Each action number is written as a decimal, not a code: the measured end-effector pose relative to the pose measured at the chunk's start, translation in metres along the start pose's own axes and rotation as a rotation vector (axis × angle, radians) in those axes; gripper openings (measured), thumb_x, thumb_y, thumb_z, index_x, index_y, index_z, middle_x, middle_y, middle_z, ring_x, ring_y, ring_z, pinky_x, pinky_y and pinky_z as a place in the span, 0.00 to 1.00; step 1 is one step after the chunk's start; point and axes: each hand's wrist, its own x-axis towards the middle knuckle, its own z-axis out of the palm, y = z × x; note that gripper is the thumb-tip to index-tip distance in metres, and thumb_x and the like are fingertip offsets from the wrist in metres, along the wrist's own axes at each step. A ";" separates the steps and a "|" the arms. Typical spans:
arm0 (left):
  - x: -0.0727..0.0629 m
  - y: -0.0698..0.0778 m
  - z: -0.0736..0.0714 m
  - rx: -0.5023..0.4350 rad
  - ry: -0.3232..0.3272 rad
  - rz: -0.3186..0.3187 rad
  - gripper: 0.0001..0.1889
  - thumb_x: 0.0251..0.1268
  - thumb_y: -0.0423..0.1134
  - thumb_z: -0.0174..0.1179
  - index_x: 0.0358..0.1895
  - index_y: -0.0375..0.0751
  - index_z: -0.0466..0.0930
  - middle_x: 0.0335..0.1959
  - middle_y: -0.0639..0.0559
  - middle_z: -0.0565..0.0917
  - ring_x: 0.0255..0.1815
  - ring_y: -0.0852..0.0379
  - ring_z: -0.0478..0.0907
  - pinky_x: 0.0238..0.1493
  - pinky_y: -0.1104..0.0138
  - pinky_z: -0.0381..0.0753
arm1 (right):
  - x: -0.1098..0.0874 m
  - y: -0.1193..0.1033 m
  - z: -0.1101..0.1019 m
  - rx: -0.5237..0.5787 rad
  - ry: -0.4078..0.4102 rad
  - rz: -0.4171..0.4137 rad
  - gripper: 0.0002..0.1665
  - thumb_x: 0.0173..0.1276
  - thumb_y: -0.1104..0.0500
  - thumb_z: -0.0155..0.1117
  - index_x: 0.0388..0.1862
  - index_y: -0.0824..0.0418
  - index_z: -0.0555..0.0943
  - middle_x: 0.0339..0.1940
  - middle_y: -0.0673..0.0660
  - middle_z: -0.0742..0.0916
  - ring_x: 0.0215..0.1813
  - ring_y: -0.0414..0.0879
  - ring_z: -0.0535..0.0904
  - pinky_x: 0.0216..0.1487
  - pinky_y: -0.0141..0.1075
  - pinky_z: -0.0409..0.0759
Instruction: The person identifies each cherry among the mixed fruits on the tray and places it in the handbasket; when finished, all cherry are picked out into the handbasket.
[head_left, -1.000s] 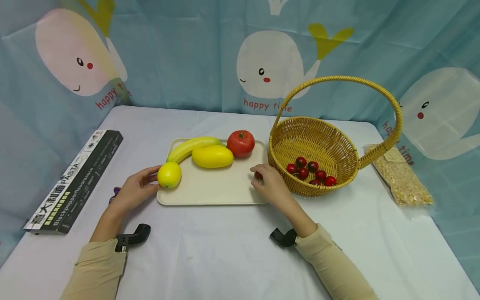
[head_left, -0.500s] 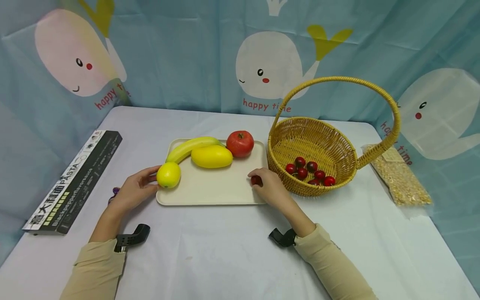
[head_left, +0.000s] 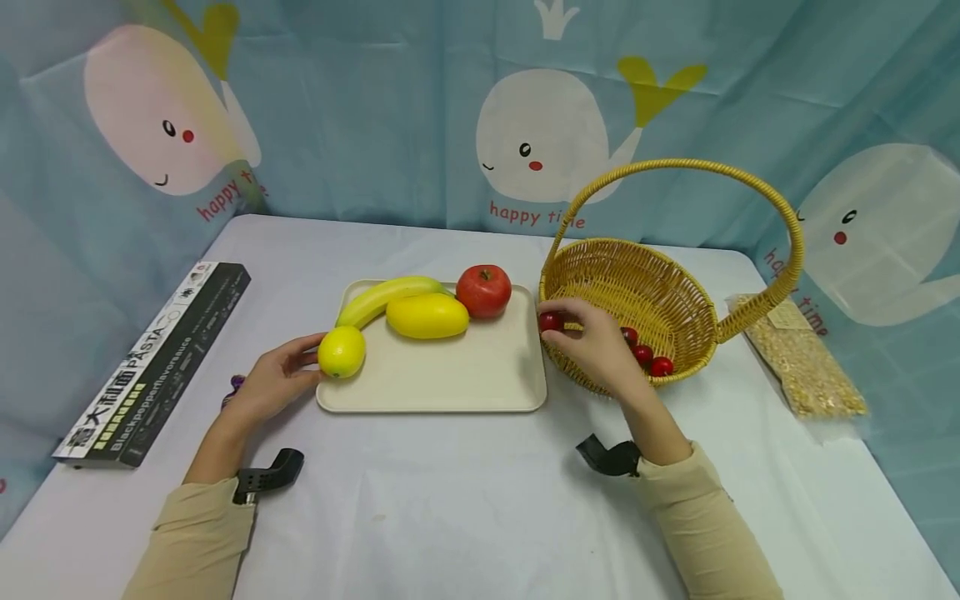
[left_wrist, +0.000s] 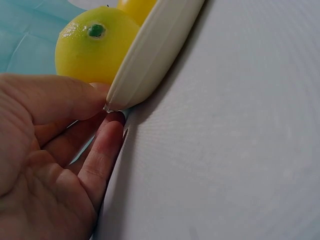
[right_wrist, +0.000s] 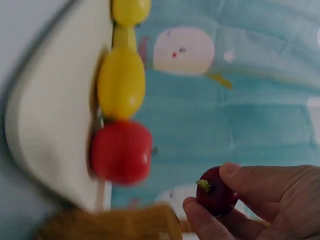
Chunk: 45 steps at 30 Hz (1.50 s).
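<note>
My left hand (head_left: 281, 379) pinches the near-left rim of a cream tray (head_left: 450, 387). In the left wrist view the thumb lies on top of the rim, beside a lemon (left_wrist: 90, 50), with fingers underneath. My right hand (head_left: 596, 342) holds a dark red cherry (right_wrist: 216, 192) between thumb and fingers; a short green stem stub shows. This hand overlaps the left side of a golden wicker basket (head_left: 622, 267) in the head view. Inside the basket, several cherries (head_left: 643, 354) are visible, others hidden behind the hand.
A banana (head_left: 386, 297), a yellow oval fruit (head_left: 427, 317) and a red round fruit (head_left: 483, 292) lie on the tray. The basket's tall handle (head_left: 678, 165) arches upward. A pasta box (head_left: 161, 358) lies left, a bag of grains (head_left: 806, 358) right. A patterned curtain (head_left: 360, 125) hangs behind.
My right hand has lifted the cherry off the tray's right end and carried it right and farther back, to the basket's left side. My left hand has stayed at the tray rim.
</note>
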 end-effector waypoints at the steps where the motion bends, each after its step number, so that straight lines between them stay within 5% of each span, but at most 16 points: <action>1: 0.001 0.000 0.000 -0.002 0.002 0.005 0.32 0.61 0.30 0.56 0.69 0.36 0.57 0.66 0.34 0.63 0.60 0.39 0.67 0.44 0.86 0.67 | 0.001 0.003 -0.009 -0.002 0.016 0.011 0.19 0.61 0.66 0.62 0.53 0.63 0.77 0.51 0.59 0.80 0.52 0.50 0.76 0.49 0.43 0.78; 10: 0.003 0.002 0.001 0.002 -0.003 0.003 0.31 0.61 0.31 0.56 0.69 0.35 0.58 0.66 0.35 0.63 0.61 0.39 0.67 0.45 0.86 0.66 | 0.014 0.061 -0.070 -0.016 0.118 0.218 0.22 0.67 0.58 0.58 0.59 0.61 0.73 0.56 0.59 0.77 0.58 0.53 0.72 0.54 0.47 0.73; 21: -0.001 0.002 0.001 -0.014 -0.001 -0.001 0.32 0.61 0.30 0.56 0.69 0.35 0.57 0.66 0.34 0.63 0.60 0.39 0.66 0.44 0.86 0.67 | 0.016 0.087 -0.086 -0.055 0.093 0.337 0.23 0.67 0.60 0.57 0.59 0.66 0.72 0.56 0.65 0.76 0.56 0.56 0.71 0.56 0.48 0.71; 33: -0.002 0.001 -0.002 -0.006 0.004 0.003 0.31 0.61 0.31 0.56 0.69 0.35 0.58 0.66 0.35 0.63 0.60 0.39 0.67 0.44 0.86 0.67 | 0.022 0.091 -0.084 -0.110 0.039 0.315 0.24 0.66 0.60 0.59 0.59 0.68 0.71 0.59 0.67 0.74 0.61 0.62 0.68 0.57 0.53 0.69; 45: -0.002 0.001 0.001 0.009 0.000 0.016 0.29 0.63 0.31 0.54 0.68 0.35 0.59 0.66 0.35 0.63 0.61 0.39 0.67 0.45 0.87 0.66 | 0.014 0.091 -0.084 -0.118 0.090 0.284 0.27 0.68 0.52 0.56 0.61 0.66 0.70 0.61 0.67 0.73 0.64 0.61 0.64 0.59 0.56 0.65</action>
